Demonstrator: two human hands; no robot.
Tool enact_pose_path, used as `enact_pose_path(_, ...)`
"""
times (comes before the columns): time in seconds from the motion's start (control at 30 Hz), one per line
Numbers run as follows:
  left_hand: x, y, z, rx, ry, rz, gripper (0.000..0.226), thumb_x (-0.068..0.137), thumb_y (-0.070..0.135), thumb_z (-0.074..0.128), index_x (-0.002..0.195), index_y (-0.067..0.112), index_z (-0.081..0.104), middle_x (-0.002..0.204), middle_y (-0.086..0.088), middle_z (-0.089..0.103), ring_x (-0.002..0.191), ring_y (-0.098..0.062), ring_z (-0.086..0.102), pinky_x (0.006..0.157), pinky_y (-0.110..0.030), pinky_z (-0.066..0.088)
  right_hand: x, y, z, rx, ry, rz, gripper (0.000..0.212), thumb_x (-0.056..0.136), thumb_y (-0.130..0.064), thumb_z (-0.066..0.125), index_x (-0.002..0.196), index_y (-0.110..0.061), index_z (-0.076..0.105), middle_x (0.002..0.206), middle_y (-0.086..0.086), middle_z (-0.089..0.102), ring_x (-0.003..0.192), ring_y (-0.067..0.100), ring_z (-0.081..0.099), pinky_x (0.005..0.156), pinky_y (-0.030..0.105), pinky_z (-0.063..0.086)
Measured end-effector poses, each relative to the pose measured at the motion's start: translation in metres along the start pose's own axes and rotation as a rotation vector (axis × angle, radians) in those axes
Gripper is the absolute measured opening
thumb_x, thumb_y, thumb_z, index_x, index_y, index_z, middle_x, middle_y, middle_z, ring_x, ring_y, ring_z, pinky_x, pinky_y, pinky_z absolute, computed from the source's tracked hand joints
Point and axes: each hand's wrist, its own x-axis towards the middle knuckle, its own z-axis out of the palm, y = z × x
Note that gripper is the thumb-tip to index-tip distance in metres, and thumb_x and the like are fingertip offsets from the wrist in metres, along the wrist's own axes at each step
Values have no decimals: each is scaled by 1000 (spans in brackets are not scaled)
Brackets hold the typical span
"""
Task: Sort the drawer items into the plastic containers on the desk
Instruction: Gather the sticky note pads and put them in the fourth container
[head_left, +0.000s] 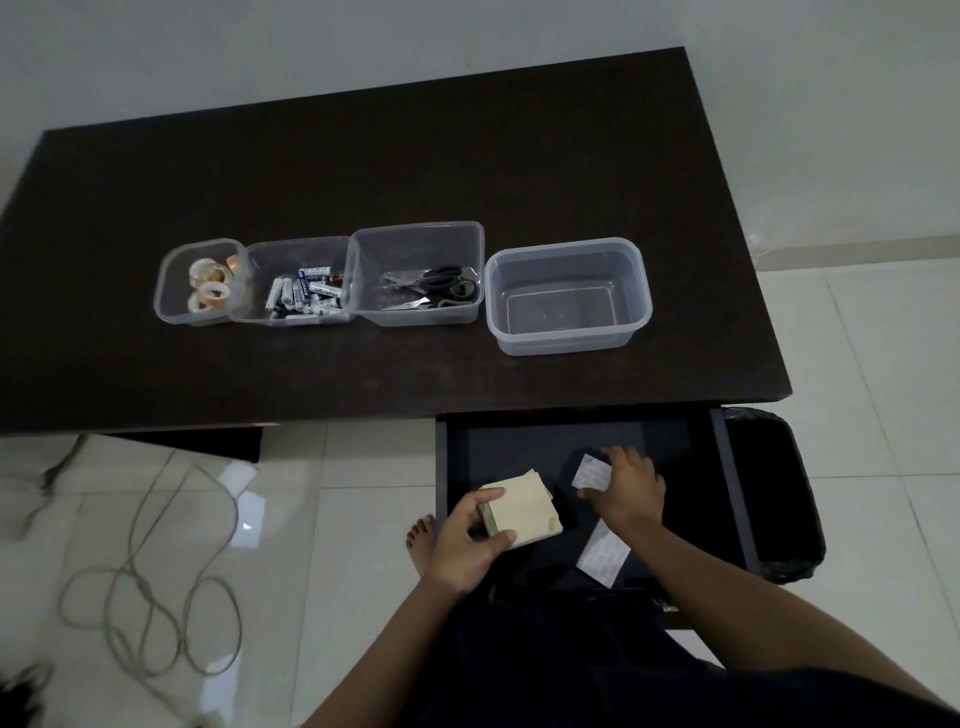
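The left hand (470, 540) grips the stack of notes (522, 512) over the drawer (524, 441); the right hand (626, 491) pinches a white slip (592, 473) just beside it. Loose top sheets could slide off if the stack tilts.

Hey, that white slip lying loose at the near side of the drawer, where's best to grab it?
Pinch the white slip at its near corner, coming from above on the person's side. It lies flat on the drawer floor, and its far end runs under the right hand wrist, so that end is blocked.
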Motion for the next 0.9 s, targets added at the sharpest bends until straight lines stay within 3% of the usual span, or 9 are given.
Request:
enact_pose_path(0.13, 0, -1, -4, 33, 4, -5, 44, 78, -1, 69, 107, 30, 57, 120, -4, 56, 115, -21, 53, 96, -45, 50, 3, 1, -1, -8, -62, -11, 59, 68, -39, 77, 119, -21, 55, 121, 5, 49, 108, 28, 54, 92, 38, 42)
enact_pose_path(0.27, -1, 1, -2, 42, -24, -13, 44, 79, -1, 68, 107, 31, 56, 121, -3, 55, 114, -18, 51, 96, -42, 50, -3, 4, -5, 199, -60, -16, 24, 77, -24, 70, 97, -13, 61, 113, 10, 49, 80, 29, 60, 73, 34, 50)
enact_pose_path(0.37, -2, 2, 1, 49, -37, 5, 45, 79, -2, 68, 111, 27, 56, 123, 0, 53, 109, -10, 51, 96, -39, 51, -12, 5, -13, 351, 39, -51, 15, 80, -20, 70, 84, -7, 62, 89, 9, 61, 77, 26, 60, 67, 30, 46)
enact_pose_path(0.47, -2, 3, 6, 28, -55, 31, 49, 79, -5, 66, 118, 22, 55, 127, 1, 52, 107, -6, 51, 94, -32, 49, -24, 1, -26, 544, 89, -24, 13, 80, -16, 71, 87, -10, 62, 71, -1, 60, 71, 21, 62, 65, 27, 48)
enact_pose_path(0.57, -3, 4, 11, 11, -69, 32, 52, 79, -6, 66, 117, 27, 54, 125, -2, 54, 111, -13, 53, 94, -36, 51, -33, -5, -37, 693, 127, -47, 16, 80, -15, 71, 94, -15, 63, 72, 1, 61, 68, 18, 62, 64, 25, 50)
enact_pose_path(0.73, -4, 4, 17, -73, -84, -27, 56, 78, -3, 69, 111, 41, 55, 122, -5, 58, 113, -23, 57, 95, -44, 52, -47, -20, -51, 839, 185, -155, 13, 81, -13, 72, 85, -23, 65, 76, -4, 68, 68, 10, 65, 64, 19, 53)
enact_pose_path(0.8, -4, 4, 19, -112, -94, -42, 58, 78, -4, 68, 117, 37, 55, 118, -3, 60, 112, -23, 58, 88, -38, 55, -52, -25, -52, 875, 163, -209, 19, 80, -9, 72, 83, -27, 66, 79, -6, 69, 72, 7, 66, 67, 19, 54)
enact_pose_path(0.9, -6, 9, 23, -211, -100, -59, 58, 80, -9, 64, 123, 28, 52, 109, -2, 63, 102, -18, 60, 67, -22, 55, -59, -26, -48, 853, 89, -290, 26, 78, -5, 72, 83, -30, 68, 86, -6, 71, 80, 7, 68, 74, 19, 55)
